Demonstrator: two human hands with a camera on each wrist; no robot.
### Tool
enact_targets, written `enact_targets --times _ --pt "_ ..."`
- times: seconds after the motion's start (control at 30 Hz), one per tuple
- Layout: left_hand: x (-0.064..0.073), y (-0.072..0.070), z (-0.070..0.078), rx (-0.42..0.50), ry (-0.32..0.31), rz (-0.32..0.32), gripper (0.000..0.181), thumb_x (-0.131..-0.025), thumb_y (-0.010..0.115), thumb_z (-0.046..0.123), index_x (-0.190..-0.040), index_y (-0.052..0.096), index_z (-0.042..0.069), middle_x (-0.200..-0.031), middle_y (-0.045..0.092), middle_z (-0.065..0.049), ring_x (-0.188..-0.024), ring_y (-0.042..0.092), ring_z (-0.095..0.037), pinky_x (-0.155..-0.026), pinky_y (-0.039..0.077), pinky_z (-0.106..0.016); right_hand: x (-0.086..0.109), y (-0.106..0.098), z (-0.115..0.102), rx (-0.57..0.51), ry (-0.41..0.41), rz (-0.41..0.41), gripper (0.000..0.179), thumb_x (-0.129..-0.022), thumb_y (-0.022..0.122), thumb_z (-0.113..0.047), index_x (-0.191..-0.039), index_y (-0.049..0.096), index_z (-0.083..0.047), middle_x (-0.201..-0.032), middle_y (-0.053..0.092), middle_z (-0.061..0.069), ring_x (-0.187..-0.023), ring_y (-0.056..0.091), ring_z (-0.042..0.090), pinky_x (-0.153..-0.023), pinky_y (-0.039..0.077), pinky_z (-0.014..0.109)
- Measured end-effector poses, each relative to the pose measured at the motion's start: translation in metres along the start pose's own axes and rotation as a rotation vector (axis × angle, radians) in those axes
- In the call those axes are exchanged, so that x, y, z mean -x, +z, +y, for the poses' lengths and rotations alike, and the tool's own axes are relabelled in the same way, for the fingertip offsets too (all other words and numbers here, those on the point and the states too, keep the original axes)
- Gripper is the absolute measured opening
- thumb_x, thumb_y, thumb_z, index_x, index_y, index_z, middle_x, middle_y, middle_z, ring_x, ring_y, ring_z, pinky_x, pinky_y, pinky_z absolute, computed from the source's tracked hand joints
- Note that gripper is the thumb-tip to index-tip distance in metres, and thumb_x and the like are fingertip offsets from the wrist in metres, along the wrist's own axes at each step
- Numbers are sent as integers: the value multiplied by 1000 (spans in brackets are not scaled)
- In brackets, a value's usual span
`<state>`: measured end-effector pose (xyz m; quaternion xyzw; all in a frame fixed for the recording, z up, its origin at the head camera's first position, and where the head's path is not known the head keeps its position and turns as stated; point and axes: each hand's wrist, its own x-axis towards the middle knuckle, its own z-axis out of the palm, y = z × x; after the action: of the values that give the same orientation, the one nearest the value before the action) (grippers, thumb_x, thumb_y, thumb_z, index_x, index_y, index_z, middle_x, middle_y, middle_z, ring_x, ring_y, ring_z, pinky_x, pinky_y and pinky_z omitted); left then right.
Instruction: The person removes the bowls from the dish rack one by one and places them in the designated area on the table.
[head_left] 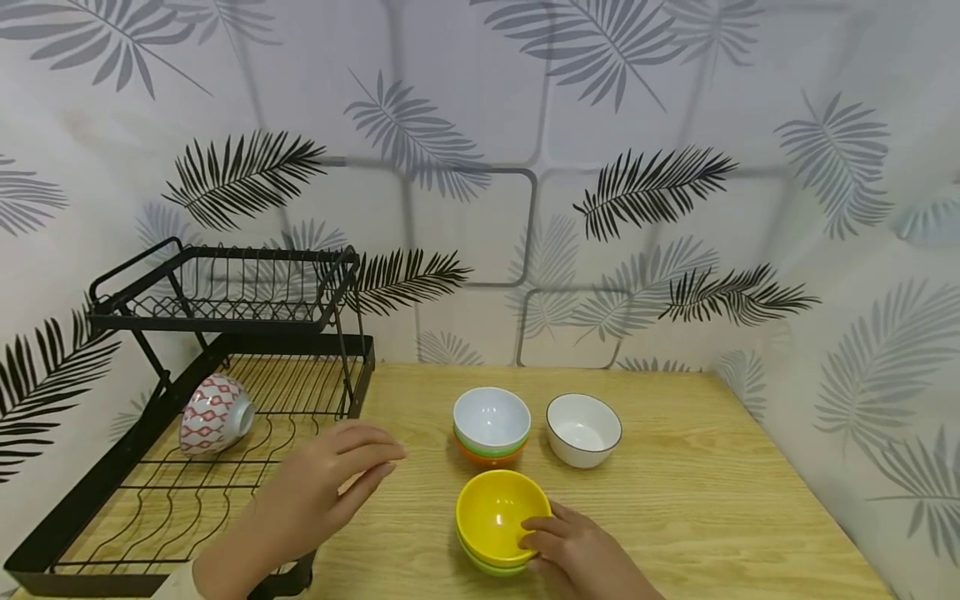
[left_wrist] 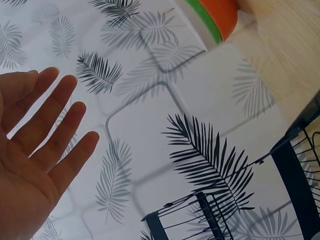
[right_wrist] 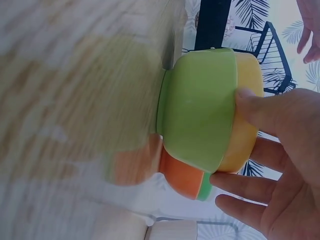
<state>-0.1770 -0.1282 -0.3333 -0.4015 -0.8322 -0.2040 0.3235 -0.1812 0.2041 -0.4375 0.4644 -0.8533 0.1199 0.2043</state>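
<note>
A yellow bowl (head_left: 491, 500) sits nested in a green bowl (right_wrist: 202, 110) near the table's front edge. My right hand (head_left: 581, 550) holds the yellow bowl at its right rim, thumb and fingers spread along the side. In the head view my left hand (head_left: 330, 479) hovers over the right side of the rack, fingers extended and nothing in them. Behind the yellow bowl stands a stack with a white bowl (head_left: 492, 419) on top of green and orange bowls. Right of that stack is a dark-rimmed white bowl (head_left: 583, 429).
A black two-tier dish rack (head_left: 367, 367) stands at the left, its upper shelf raised at the back. A red-and-white patterned bowl (head_left: 213, 417) leans on its side in the lower tier. Leaf-patterned cloth (head_left: 480, 225) hangs behind the wooden table (head_left: 712, 483).
</note>
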Motion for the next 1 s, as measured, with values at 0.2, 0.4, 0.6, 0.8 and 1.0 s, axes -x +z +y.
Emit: enact_targets --times 0.2,0.4,0.6,0.8,1.0 --pt "-2 -9 -10 -14 10 36 29 -80 75 5 -105 71 19 -106 67 7 -98 63 -14 -81 55 -27 0 -5 -1 10 15 -22 19 -85 73 -23 -101 69 -14 -105 68 -1 -101 62 24 -87 54 43" --pt "0 -21 -21 -52 -25 14 33 -75 77 1 -103 72 19 -102 67 9 -92 64 -11 -77 52 -18 -1 -19 -8 -103 148 -137 19 -92 65 -27 -106 69 -14 -112 66 2 -102 62 19 -85 55 36" --pt "2 -34 -34 -93 -141 -42 25 -80 75 6 -102 73 18 -98 69 9 -91 64 -11 -75 56 -30 1 -25 -11 -121 183 -119 20 -93 63 -29 -105 69 -13 -111 67 4 -99 64 20 -80 57 33" --pt "7 -45 -54 -78 -293 -137 15 -90 67 13 -103 74 16 -98 72 3 -88 67 -18 -74 56 -40 0 -31 -15 -121 325 -130 33 -95 55 -45 -104 70 -17 -112 67 0 -101 65 20 -81 57 36" --pt "18 -57 -77 -43 -415 -179 17 -94 61 13 -106 73 9 -103 72 -8 -90 68 -29 -72 56 -46 0 -33 -17 -113 373 -75 29 -96 55 -43 -102 71 -20 -109 67 -3 -98 64 16 -79 57 35"
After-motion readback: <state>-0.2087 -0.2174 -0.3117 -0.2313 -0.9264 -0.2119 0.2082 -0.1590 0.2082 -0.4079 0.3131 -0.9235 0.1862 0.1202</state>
